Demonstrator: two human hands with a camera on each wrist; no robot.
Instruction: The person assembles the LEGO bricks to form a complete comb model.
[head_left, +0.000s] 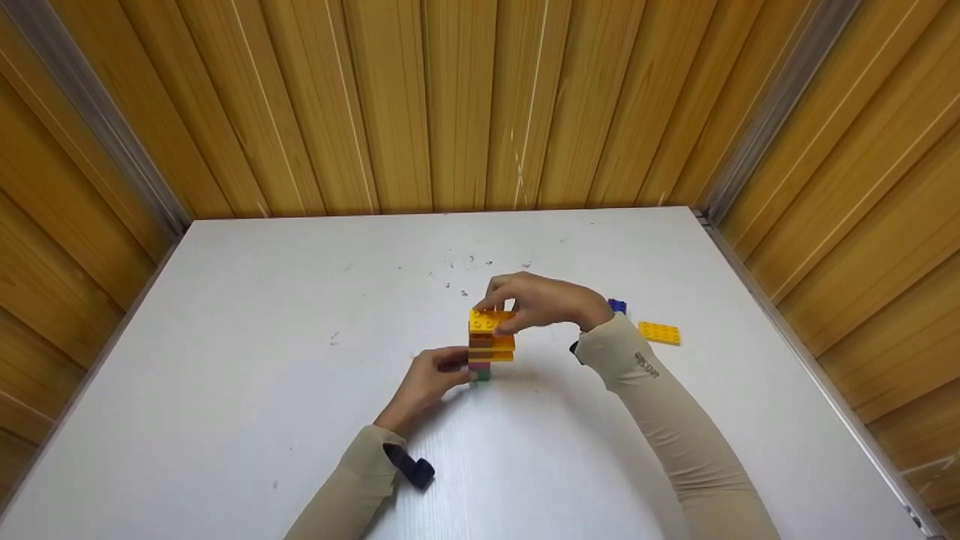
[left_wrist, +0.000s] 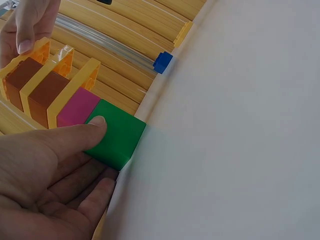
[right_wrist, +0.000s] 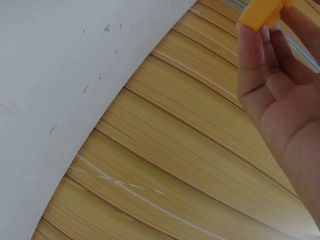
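Note:
A toy-brick tower stands on the white table, in front of me in the head view. From the bottom it has a green brick (left_wrist: 120, 137), a pink brick (left_wrist: 77, 106), then yellow plates alternating with two brown bricks (left_wrist: 46, 95). My left hand (head_left: 426, 381) grips the base, its thumb lying on the green brick's face. At the top, my right hand (head_left: 544, 300) pinches the uppermost yellow plate (head_left: 480, 322) between thumb and fingers. In the right wrist view only a corner of that yellow plate (right_wrist: 260, 14) shows at the fingertips.
A small blue brick (head_left: 617, 306) lies right of the tower, partly behind my right wrist. Beside it is a loose yellow plate (head_left: 660, 333) with studs up. Wood-patterned panels (head_left: 457, 105) border the white table (head_left: 247, 315) at the back and sides.

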